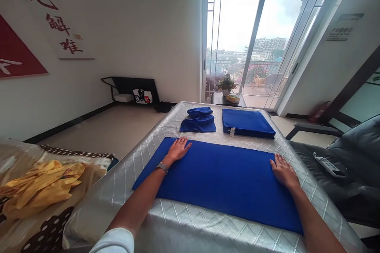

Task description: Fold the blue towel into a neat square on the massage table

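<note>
Spread flat and smooth across the near part of the table, close to its near edge: a long blue cloth. Left hand palm down by the cloth's far-left corner, flattened, fingers a little apart and thumb held wide, fingertips at the far edge. Around the left wrist, a watch. Right hand likewise palm down, at the cloth's far-right corner, fingers nearly together, thumb out to the side, the table's right edge nearby.

Beyond the cloth, toward the table's far-right corner, a neat blue stack with a white tag hanging at its near side. To the left of the stack, toward the far-left corner, a crumpled blue cloth, apart from both.

Past the table's right edge, a black armchair with a white device on the seat. Off the left edge, a heap of yellow fabric.
</note>
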A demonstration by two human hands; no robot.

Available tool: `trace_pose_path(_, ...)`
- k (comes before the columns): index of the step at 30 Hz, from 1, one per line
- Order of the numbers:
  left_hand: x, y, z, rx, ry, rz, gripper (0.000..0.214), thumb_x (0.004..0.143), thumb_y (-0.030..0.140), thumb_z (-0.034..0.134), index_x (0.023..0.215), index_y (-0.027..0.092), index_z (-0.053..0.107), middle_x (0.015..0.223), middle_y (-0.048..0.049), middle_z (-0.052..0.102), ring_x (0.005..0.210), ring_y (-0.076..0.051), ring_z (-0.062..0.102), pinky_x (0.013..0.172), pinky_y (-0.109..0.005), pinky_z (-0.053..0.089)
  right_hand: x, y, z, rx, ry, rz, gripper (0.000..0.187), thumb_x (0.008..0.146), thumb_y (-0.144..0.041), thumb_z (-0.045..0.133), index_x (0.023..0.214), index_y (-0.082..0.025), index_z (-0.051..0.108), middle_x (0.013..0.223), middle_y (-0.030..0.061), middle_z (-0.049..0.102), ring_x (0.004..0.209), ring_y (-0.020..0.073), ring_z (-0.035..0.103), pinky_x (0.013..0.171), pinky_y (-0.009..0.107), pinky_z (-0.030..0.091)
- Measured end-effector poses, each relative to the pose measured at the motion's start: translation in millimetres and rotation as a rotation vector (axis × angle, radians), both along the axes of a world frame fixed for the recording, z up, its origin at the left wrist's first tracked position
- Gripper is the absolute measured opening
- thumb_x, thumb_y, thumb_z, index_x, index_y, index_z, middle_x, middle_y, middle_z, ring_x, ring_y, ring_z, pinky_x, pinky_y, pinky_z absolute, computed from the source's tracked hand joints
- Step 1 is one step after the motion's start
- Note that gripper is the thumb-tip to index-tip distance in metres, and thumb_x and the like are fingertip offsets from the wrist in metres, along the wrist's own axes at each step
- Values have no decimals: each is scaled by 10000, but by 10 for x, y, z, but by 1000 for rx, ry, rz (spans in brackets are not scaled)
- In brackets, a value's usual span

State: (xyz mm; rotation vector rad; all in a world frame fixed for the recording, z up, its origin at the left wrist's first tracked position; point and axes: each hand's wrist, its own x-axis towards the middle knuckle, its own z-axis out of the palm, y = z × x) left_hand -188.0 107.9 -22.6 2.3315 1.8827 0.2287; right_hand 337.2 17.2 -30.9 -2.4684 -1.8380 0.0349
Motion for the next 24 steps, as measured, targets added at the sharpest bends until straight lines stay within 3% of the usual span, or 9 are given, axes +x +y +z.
trace_pose_path(3,-571,75,-39,-2,27,156,777,1004,636,104,1574,130,258,1643,-128,208,1524,-256,162,1229,-485,111,4,9,-5,-10,-11,-10,713,995,-435,98,1575,-36,212,1653,101,193,1519,226,165,1238,404,131)
trace_pose_path(6,-844,97,-76,23,25,224,796,1000,643,102,1576,115,251,1642,-134,212,1524,-263,161,1231,-473,125,8,14,-12,-19,-20,-9,709,995,-432,103,1576,-39,209,1653,98,192,1520,221,161,1238,407,132)
trace_pose_path(13,-806,68,-61,29,32,235,814,999,652,135,1573,86,251,1638,-143,213,1521,-280,173,1235,-473,132,-3,11,-22,-30,-51,-26,702,1003,-433,77,1581,-53,195,1656,86,184,1520,210,161,1238,400,145)
trace_pose_path(18,-797,59,-56,35,44,248,801,1003,643,137,1576,94,248,1640,-126,218,1522,-269,171,1242,-454,118,-68,45,130,-113,-165,-62,655,1012,-391,140,1569,-65,249,1646,94,216,1510,254,198,1229,465,152)
trace_pose_path(21,-796,67,-63,40,53,248,790,1004,636,136,1575,105,258,1642,-117,215,1520,-269,177,1240,-455,133,-407,117,301,-90,-237,-52,603,990,-250,182,1510,-14,374,1612,151,291,1501,288,220,1226,497,111)
trace_pose_path(24,-793,78,-71,44,61,247,777,1005,630,143,1570,114,280,1636,-120,227,1515,-281,197,1233,-474,166,-1104,204,421,-8,-180,148,602,993,-252,189,1511,-4,369,1598,161,318,1499,272,233,1228,456,125)
